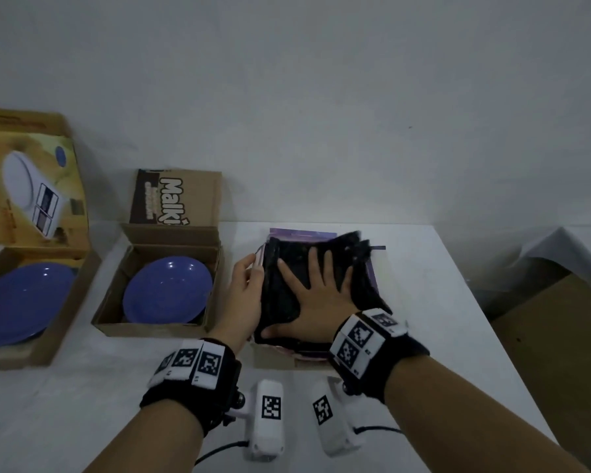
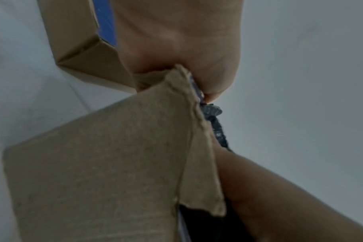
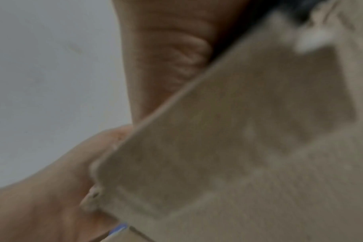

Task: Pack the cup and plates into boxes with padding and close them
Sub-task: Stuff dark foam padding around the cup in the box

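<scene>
Right hand (image 1: 316, 295) flat on padding (image 1: 287, 285); two plates (image 1: 168, 288).

One readable brand, on a box lid.

We can read "Malki" in white rounded letters, running sideways, on the dark printed panel of the raised lid of the middle cardboard box (image 1: 176, 203); the smaller lines of print beside it are too blurred for us to make out. We see black-and-white square code markers on the wrist bands (image 1: 359, 337), which carry no letters or numbers we can read. The printed lid of the far-left box (image 1: 31, 186) shows a pictured device, but no legible words.
</scene>
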Tool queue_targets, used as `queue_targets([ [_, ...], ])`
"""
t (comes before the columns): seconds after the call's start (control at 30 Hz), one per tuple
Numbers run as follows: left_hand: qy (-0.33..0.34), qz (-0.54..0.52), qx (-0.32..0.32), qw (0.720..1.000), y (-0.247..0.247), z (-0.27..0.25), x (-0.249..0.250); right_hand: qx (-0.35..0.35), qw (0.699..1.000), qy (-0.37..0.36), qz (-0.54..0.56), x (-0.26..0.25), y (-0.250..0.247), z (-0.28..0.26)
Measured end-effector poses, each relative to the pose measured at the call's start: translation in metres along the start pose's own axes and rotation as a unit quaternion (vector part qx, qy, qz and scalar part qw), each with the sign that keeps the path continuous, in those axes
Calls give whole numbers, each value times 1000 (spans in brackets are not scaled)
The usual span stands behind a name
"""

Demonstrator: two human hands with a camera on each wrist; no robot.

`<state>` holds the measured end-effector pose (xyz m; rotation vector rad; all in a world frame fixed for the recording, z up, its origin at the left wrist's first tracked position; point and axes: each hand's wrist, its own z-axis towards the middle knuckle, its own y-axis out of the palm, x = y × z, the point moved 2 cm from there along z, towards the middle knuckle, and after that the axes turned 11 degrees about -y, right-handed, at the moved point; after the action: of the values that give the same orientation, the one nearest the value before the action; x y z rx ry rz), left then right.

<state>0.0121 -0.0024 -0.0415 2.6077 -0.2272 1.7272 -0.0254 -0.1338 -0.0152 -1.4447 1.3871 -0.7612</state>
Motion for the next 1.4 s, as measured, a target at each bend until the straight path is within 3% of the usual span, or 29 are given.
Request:
queue_targets([
  [0.1, 139, 109, 68, 982, -4, -1, 6, -12, 1000, 5, 21, -3, 5, 4],
  [0.17, 247, 248, 89, 933, -3, -1, 16, 3, 999, 11, 34, -4, 1, 5],
  [0.2, 259, 326, 90, 905, -1, -1, 19, 8, 999, 14, 48, -5, -1, 7],
  [0.23, 245, 390, 88, 883, 1, 0, 20, 6, 998, 15, 68, -6, -4, 8],
  [0.3, 155, 465, 83, 867, 1, 1, 20, -14, 988, 16, 153, -3, -10, 10],
  [0.37, 94, 498, 76, 859, 2, 0, 20, 41, 948, 31, 314, 9, -26, 5],
  [0.43, 84, 528, 73, 842, 6, -2, 25, 141, 897, 82, 411, 25, -43, -5],
  [0.47, 81, 542, 75, 833, 9, -3, 27, 158, 878, 116, 436, 31, -46, -6],
  [0.57, 69, 569, 83, 816, 14, -5, 29, 111, 836, 167, 511, 30, -46, -5],
  [0.63, 64, 573, 75, 813, 16, -5, 29, 83, 826, 199, 522, 26, -37, -3],
  [0.83, 63, 570, 69, 816, 12, -1, 26, 105, 807, 229, 534, 31, -38, -8],
  [0.97, 72, 561, 73, 821, 13, -1, 27, 74, 830, 226, 505, 39, -58, -31],
  [1.1, 62, 552, 62, 829, 15, 0, 26, 32, 844, 238, 479, 33, -46, -29],
  [1.2, 57, 549, 61, 832, 14, 0, 25, 12, 864, 205, 460, 35, -45, -36],
  [1.33, 62, 543, 63, 835, 13, 0, 25, -89, 966, 115, 216, 37, -53, -45],
  [1.4, 65, 539, 62, 838, 13, 0, 26, -83, 989, 56, 110, 32, -47, -42],
])
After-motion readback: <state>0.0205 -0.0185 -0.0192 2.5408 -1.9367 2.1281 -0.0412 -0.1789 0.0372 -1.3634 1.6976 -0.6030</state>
